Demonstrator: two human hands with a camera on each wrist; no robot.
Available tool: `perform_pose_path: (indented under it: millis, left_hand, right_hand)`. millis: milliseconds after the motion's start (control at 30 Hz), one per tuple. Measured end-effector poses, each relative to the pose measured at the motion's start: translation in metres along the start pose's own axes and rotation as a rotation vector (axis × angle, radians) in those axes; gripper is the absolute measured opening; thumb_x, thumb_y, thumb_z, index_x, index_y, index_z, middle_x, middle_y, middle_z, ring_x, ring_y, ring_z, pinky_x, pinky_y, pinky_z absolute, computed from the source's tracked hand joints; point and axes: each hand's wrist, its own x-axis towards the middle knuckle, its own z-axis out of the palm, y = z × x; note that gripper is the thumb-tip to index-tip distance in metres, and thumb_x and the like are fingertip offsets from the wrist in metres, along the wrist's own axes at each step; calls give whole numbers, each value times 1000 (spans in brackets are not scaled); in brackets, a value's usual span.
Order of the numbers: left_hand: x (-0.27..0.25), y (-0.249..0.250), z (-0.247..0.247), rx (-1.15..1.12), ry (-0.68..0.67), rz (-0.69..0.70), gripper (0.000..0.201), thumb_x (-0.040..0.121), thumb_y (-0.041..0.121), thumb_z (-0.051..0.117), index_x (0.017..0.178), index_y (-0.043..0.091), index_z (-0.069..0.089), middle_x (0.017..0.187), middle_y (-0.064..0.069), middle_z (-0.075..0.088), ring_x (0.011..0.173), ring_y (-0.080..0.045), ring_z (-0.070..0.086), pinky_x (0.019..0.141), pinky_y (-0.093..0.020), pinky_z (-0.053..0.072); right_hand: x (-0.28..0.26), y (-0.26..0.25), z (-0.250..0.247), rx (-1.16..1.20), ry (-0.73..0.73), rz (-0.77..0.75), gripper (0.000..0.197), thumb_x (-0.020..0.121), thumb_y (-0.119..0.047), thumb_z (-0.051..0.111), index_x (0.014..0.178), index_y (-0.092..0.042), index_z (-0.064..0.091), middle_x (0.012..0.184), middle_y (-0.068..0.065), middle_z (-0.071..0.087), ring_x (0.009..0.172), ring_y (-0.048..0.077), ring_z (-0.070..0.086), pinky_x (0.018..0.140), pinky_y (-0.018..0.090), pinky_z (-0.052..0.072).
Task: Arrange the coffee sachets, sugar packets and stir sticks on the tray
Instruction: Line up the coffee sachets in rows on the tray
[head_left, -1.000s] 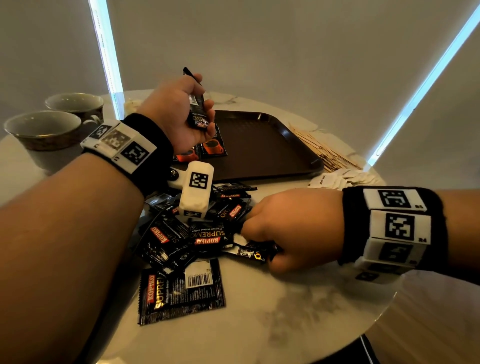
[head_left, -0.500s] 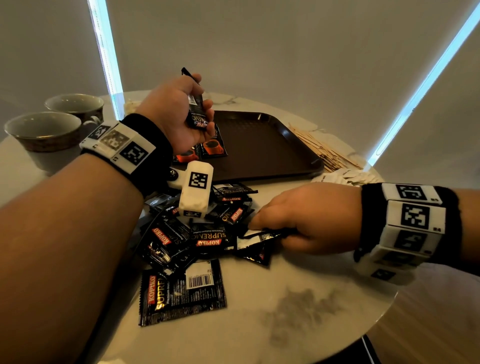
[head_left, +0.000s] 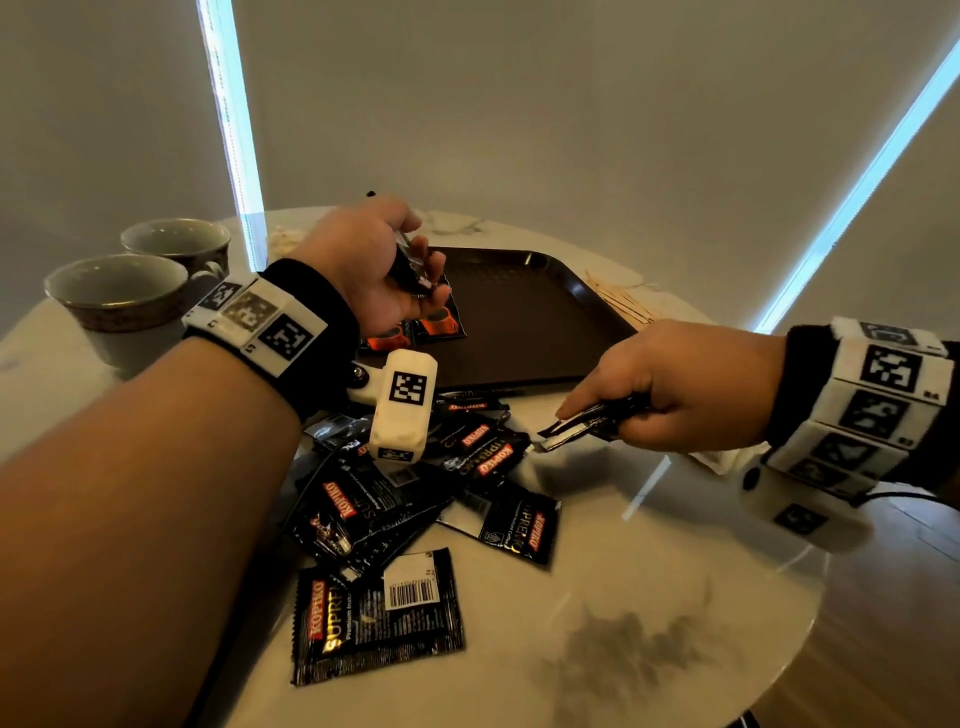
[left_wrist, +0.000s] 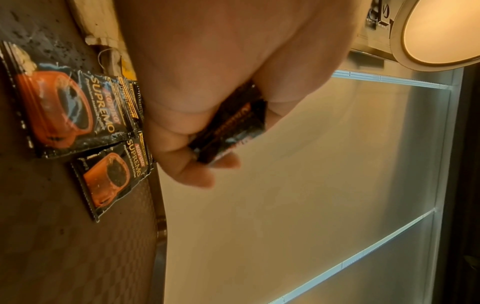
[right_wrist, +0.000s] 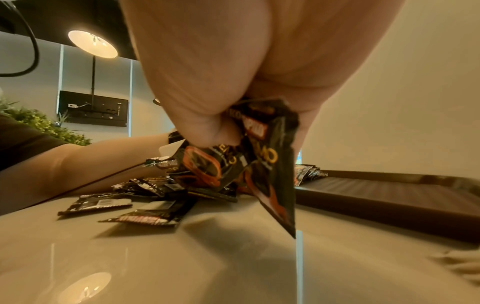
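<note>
My left hand hovers over the near left corner of the brown tray and grips a black coffee sachet between thumb and fingers. Two sachets with orange cups lie on the tray below it. My right hand is lifted above the table in front of the tray and pinches two black coffee sachets. A heap of black coffee sachets covers the marble table between my arms. Wooden stir sticks lie right of the tray. Sugar packets are hidden behind my right hand.
Two ceramic cups stand at the table's far left. A white wrist camera block hangs under my left wrist, over the heap. The table's front right edge drops to a wooden floor.
My right hand lifted sachets off the heap and moved up and to the right, toward the tray's front edge. My left hand stayed over the tray corner with its sachet.
</note>
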Motion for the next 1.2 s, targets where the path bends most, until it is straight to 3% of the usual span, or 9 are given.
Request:
perform_pose_path:
  millis: [100,400,567,700,800,867,933,1000,1200]
  left_hand:
    - [-1,-1,1,44,-19,32,17,105,16,36,103,25,50,87,-2,55,85,-21,64,79,-42,54]
    - [-5,1,2,19,12,17,15,104,19,43,110,27,55,91,-3,56,79,-17,59,64,-31,54]
    - [-7,1,3,23,18,17,13,103,18,44,109,23,54,90,-3,54,78,-16,56,63,-29,47]
    - [-8,1,3,23,18,-6,10,101,18,46,109,21,53,86,-2,55,77,-16,54,60,-27,45]
    - [-8,1,3,16,14,-16,13,100,20,50,113,21,53,84,-2,55,75,-16,53,58,-27,45]
    - [-7,0,4,9,-3,-27,18,99,25,56,117,20,53,83,-2,55,72,-15,53,57,-27,44]
    - [-7,0,4,0,-58,-26,28,96,36,64,117,21,53,83,-2,52,70,-15,52,56,-27,43]
    - [-9,-1,6,-2,-130,-20,42,89,47,69,117,21,52,83,-2,49,71,-15,49,57,-27,42]
    - [-19,-4,16,-8,-296,47,61,83,61,67,120,16,53,81,-4,61,71,-17,60,67,-33,51]
  right_hand:
    - [-1,4,-5,-23,19,20,44,82,-28,53,122,-36,71,88,-33,58,80,-16,56,74,3,42]
    - [1,-4,-13,-104,35,5,48,79,-21,52,120,-35,72,102,-13,73,89,5,67,79,29,57]
    - [2,2,-36,-54,142,97,36,83,-27,61,114,-39,74,97,-22,71,84,-3,64,76,27,55]
    - [7,11,-50,-17,239,239,46,83,-7,67,109,-45,73,86,-15,73,72,17,67,68,46,56]
    - [15,11,-57,63,304,299,48,84,-5,62,104,-48,71,88,-8,75,78,27,69,75,51,57]
    - [21,11,-60,176,377,318,45,85,-5,59,101,-45,72,89,-4,75,80,24,69,79,45,60]
    - [31,11,-61,280,470,322,42,87,-6,58,95,-45,70,90,-3,74,76,14,67,69,23,59]
    - [45,8,-61,353,576,324,39,88,-6,58,92,-44,68,90,-6,73,75,7,67,60,11,54]
    - [89,-13,-57,328,704,264,35,84,-10,59,108,-29,75,83,-6,73,70,9,67,63,23,55]
